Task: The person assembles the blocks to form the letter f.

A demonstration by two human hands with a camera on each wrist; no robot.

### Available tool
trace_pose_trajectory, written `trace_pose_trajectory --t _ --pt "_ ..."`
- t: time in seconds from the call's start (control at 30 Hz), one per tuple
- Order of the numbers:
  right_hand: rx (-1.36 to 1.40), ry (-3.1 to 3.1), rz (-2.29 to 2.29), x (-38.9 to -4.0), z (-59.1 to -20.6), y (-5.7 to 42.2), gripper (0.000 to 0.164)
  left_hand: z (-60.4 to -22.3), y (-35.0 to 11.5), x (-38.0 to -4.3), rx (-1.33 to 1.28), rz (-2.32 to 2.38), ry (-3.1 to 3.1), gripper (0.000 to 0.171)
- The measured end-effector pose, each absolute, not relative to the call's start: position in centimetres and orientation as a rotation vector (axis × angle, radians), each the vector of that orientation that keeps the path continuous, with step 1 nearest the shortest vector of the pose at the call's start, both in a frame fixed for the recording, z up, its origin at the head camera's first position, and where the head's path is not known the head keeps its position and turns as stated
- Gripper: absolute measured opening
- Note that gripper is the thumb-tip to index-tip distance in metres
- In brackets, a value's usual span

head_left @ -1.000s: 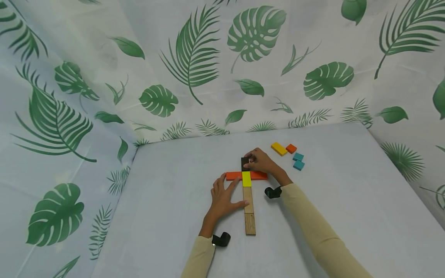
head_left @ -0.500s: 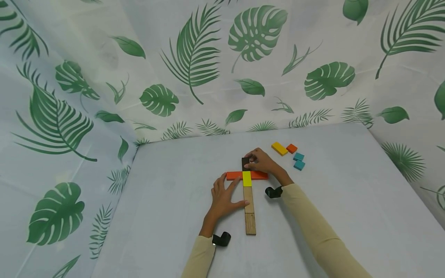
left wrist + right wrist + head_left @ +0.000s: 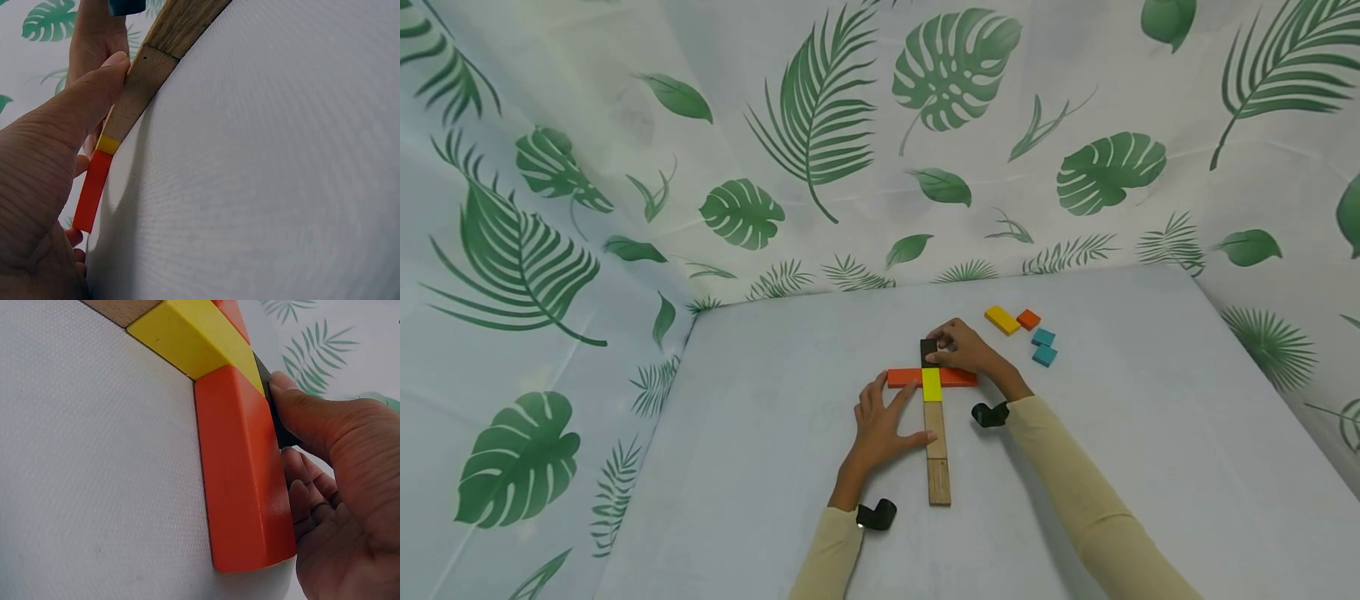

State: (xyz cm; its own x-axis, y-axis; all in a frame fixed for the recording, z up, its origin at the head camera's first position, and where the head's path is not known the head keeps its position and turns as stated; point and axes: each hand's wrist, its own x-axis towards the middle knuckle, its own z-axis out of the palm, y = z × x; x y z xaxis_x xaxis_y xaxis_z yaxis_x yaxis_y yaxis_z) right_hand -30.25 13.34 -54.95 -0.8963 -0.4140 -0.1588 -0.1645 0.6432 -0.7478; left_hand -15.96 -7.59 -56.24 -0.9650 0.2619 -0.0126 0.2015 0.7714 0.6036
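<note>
A cross of flat blocks lies on the table. Two wooden blocks, the near one point(image 3: 938, 483) and the far one point(image 3: 935, 417), form its stem, followed by a yellow block point(image 3: 932, 386). Red blocks, left point(image 3: 901, 379) and right point(image 3: 959, 378), extend from the yellow one. At the top is a black block point(image 3: 927, 346), pinched by my right hand point(image 3: 962, 346) between thumb and fingers. My left hand point(image 3: 878, 427) is spread beside the stem. Its thumb rests on the far wooden block and its fingertips are right at the left red block.
Loose blocks lie at the back right: a longer yellow one point(image 3: 1002, 320), a small orange one point(image 3: 1028, 319) and two teal ones, far point(image 3: 1042, 337) and near point(image 3: 1044, 356). A leaf-patterned cloth wall point(image 3: 850, 242) stands behind the white table point(image 3: 760, 467).
</note>
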Motion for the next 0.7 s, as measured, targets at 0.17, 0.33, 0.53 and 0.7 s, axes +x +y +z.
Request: trace_pose_trajectory --t 0.17,0.33,0.53,0.7 --pt "-0.473 2.56 -1.099 -30.14 -54.8 13.32 0.045 -56.29 -7.66 -15.93 0.384 0.966 2.876 0.087" --pt "-0.481 2.567 -1.089 -30.12 -54.68 13.28 0.046 -56.32 -7.7 -16.02 0.397 0.965 2.885 0.087" --pt "-0.486 2.572 -1.085 -30.25 -54.92 13.29 0.047 -56.51 -7.66 -16.11 0.399 0.957 2.893 0.088" --pt "-0.468 2.571 -1.08 -30.21 -55.05 13.3 0.047 -56.61 -7.65 -16.07 0.401 0.967 2.891 0.088"
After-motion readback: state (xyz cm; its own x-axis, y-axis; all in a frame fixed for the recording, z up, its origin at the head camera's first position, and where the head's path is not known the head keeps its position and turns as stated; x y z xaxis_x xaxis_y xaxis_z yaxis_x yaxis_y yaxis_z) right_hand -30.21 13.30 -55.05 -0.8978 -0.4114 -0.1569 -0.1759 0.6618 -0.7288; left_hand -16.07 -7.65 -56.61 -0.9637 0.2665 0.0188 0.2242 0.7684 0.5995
